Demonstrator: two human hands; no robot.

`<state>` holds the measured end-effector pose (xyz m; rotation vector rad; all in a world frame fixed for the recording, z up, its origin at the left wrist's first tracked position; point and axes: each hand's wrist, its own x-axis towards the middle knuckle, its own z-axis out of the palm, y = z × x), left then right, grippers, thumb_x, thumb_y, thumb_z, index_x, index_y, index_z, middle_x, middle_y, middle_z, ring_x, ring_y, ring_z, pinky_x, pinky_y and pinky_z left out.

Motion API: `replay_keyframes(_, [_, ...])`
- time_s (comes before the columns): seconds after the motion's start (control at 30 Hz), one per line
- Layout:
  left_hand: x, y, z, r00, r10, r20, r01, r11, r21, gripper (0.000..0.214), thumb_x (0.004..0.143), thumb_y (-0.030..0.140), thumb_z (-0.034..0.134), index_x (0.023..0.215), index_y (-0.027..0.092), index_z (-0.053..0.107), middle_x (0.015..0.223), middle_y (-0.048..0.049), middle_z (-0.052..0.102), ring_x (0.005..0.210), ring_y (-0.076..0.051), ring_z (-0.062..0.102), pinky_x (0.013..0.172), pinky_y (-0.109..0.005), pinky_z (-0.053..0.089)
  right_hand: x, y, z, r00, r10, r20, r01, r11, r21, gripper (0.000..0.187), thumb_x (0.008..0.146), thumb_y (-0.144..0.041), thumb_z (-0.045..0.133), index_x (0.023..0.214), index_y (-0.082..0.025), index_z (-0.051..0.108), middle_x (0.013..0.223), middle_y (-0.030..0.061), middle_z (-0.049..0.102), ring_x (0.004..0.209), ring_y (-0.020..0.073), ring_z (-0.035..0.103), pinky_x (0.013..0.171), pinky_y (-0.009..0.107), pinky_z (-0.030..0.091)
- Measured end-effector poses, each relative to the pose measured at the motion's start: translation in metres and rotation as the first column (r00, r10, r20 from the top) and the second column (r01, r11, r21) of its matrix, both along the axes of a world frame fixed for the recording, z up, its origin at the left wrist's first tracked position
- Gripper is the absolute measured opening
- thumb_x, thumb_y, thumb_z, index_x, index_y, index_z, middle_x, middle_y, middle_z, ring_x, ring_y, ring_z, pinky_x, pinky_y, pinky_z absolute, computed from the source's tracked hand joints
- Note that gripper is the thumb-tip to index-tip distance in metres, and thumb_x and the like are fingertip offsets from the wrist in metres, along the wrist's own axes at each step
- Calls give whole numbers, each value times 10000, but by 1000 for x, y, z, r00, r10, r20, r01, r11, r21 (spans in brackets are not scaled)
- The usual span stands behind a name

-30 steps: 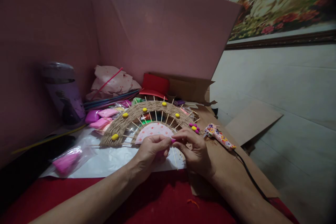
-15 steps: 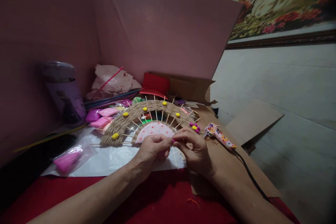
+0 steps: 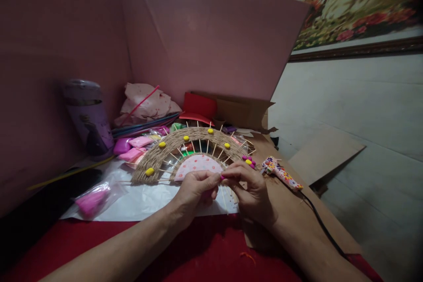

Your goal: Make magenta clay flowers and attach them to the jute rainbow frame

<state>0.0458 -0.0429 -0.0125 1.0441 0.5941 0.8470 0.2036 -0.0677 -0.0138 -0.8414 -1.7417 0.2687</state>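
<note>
Small lump (image 3: 222,177): magenta. Arched twine weaving (image 3: 197,133): tan-brown, dotted with bright yellow ovals (image 3: 150,172). Its half-round cloth centre (image 3: 197,166): pale pink with coral-red spots. Flower (image 3: 248,162): purple-magenta petals around a yellow middle. Glue gun (image 3: 281,173): white, covered in a multicoloured floral print, with a black cord (image 3: 322,224). Bagged lump at left (image 3: 92,201): hot pink. Plastic sheet (image 3: 142,207): white. Tablecloth (image 3: 198,251): deep red. Tumbler (image 3: 86,119): lilac, printed with a dark figure. Upright panel (image 3: 208,39): dusky pink. Framed painting (image 3: 360,17): greens with red and pink blooms.

A red surface (image 3: 198,251) bears white sheeting (image 3: 142,202) and cardboard (image 3: 292,207).
</note>
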Motion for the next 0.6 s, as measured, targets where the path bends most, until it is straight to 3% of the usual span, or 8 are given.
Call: replay_keyframes(0.6, [1,0,0,999,26,27,-25,999,-35,329,665,419,711,624,124,572,430,36,475,364,-34,296,380,-187,186,-1,0,1,1000,4,10,-4,1000,-18,72,795,-153,629,859,-186,635,773,17,567,683,129,528,587,254,413])
